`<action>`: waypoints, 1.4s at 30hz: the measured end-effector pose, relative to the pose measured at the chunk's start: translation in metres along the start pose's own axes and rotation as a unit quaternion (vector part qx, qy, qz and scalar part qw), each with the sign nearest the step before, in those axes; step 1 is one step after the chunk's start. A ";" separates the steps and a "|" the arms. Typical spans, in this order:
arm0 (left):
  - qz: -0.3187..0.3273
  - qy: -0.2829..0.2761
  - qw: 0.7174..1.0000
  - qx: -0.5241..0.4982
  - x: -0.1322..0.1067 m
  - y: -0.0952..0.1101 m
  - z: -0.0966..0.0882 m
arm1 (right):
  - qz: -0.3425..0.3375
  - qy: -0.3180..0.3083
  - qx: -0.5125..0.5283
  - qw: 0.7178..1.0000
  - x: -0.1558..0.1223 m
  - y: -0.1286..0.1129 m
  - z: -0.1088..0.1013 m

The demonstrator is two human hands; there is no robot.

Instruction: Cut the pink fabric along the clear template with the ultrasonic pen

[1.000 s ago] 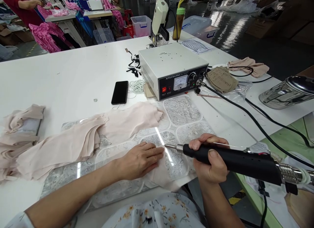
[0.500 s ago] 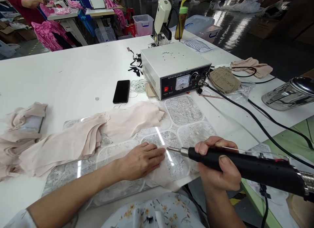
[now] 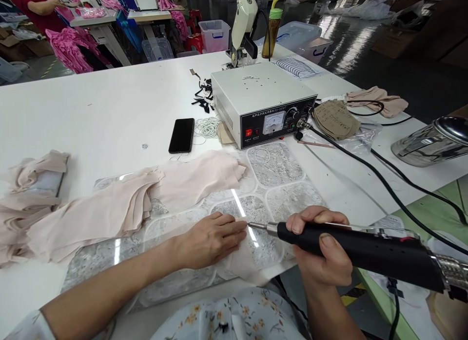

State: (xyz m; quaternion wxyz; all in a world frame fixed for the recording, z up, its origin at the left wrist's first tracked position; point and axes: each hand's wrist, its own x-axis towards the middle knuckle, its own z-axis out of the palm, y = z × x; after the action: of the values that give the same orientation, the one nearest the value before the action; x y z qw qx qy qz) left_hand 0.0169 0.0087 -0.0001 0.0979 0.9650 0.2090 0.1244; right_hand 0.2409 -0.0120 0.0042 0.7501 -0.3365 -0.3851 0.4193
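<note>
My left hand lies flat, palm down, on a piece of thin pale-pink fabric over a clear patterned mat. Its fingers are stretched out and point right; what lies under the palm is hidden. My right hand is wrapped round the black body of a handheld ultrasonic welder. The welder's metal tip points left and sits right by my left fingertips; whether it touches the fabric I cannot tell. Stacked pale-pink fabric pieces lie left of my left hand, and another stack lies beyond it.
A welder power unit stands behind the mat, its black cable crossing to the right. Nearby are a phone, coiled white cord, brown fabric pieces and a steel canister. A co-worker's arm shows far left.
My right hand has shifted slightly left with the welder, bringing its tip closer to my left fingertips. My left hand stays in place on the fabric.
</note>
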 end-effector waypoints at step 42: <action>-0.020 -0.005 1.000 -0.006 -0.003 0.013 0.001 | 0.056 0.003 0.042 0.998 -0.022 -0.009 -0.009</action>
State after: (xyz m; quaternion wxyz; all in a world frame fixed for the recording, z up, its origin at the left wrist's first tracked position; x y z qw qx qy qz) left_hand 0.0190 -0.0041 0.0018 0.1074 0.9605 0.2273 0.1193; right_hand 0.2450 -0.0368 0.0012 0.7400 -0.3275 -0.3454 0.4753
